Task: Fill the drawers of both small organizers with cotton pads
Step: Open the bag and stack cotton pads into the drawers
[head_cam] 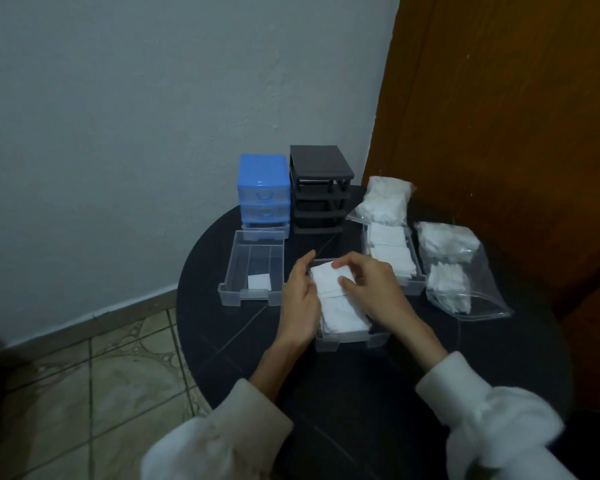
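Organizers (263, 192): two. Loose drawers (252, 268): three. Pad bags (383, 202): two.

Organizers (293, 192) behind drawers (252, 271); bags (454, 265) right

Blue organizer (263, 190) and black organizer (321, 188) stood side by side at the back, black one emptied of drawers. Three clear drawers lay out: left drawer (252, 271) held one cotton pad (258, 281); middle drawer (347, 336) and right drawer (392, 258) packed with white pads.
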